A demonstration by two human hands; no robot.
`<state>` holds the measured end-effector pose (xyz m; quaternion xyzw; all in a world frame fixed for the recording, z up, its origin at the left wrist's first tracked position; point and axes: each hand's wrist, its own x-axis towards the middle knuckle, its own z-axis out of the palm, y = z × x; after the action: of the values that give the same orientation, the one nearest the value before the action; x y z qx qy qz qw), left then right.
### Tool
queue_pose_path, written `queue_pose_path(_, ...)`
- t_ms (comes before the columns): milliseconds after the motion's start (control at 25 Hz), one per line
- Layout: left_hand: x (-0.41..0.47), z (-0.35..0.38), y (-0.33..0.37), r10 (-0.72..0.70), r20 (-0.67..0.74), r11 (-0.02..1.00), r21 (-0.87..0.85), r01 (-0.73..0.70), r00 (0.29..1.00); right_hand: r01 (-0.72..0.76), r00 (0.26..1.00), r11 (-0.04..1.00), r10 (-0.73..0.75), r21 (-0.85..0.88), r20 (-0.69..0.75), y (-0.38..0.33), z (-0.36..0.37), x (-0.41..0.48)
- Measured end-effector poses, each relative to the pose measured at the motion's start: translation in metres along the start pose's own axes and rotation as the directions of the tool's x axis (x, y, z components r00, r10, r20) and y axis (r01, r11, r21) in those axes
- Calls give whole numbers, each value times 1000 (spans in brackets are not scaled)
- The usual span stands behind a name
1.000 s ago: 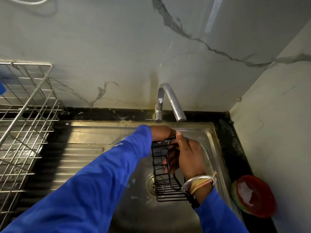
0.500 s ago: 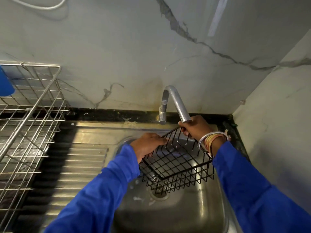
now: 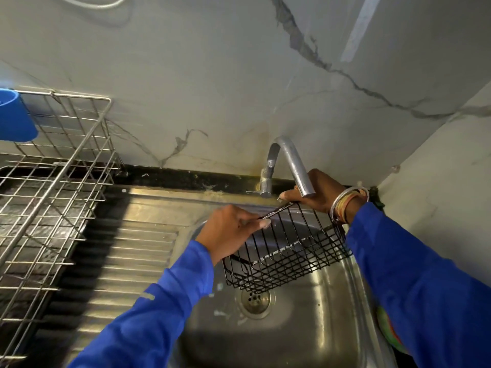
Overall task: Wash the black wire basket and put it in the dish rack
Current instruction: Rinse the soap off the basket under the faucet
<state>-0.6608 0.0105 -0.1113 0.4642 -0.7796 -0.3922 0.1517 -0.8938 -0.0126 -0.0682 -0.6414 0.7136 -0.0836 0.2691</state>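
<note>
The black wire basket [image 3: 288,251] hangs over the steel sink [image 3: 313,330], tilted, just below the tap spout [image 3: 299,171]. My left hand [image 3: 229,232] grips the basket's near left rim with curled fingers. My right hand [image 3: 316,193] grips the far right rim right behind the spout's end, bangles on its wrist. No water stream shows from the tap. The steel dish rack [image 3: 50,187] stands on the counter at the far left.
A blue cup [image 3: 14,115] hangs at the rack's back left corner. The ribbed drainboard [image 3: 125,258] lies between rack and sink bowl. The drain [image 3: 255,300] sits under the basket. Marble walls close the back and right; a coloured scrubber [image 3: 389,330] peeks out at right.
The basket went from standing on end in the bowl to being lifted and turned flatter under the spout. My right hand moved up to the far rim, and the view shifted right.
</note>
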Motion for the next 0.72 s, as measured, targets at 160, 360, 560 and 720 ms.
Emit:
queue_pose_path(160,13,-1,-10,-4,121,998,-57,10,993,55,998,990,-51,126,-35,8,9,-1)
queue_pose_path(360,2,1,-2,-134,323,857,-438,273,937,58,996,949,-35,311,-79,0,23,-8)
queue_pose_path(560,-12,31,16,-296,167,711,-619,334,940,-257,913,959,200,-122,-355,-24,75,-33)
queue_pose_path(720,-24,52,17,-383,59,657,-684,317,922,-145,910,917,-25,-373,-415,-35,120,-61)
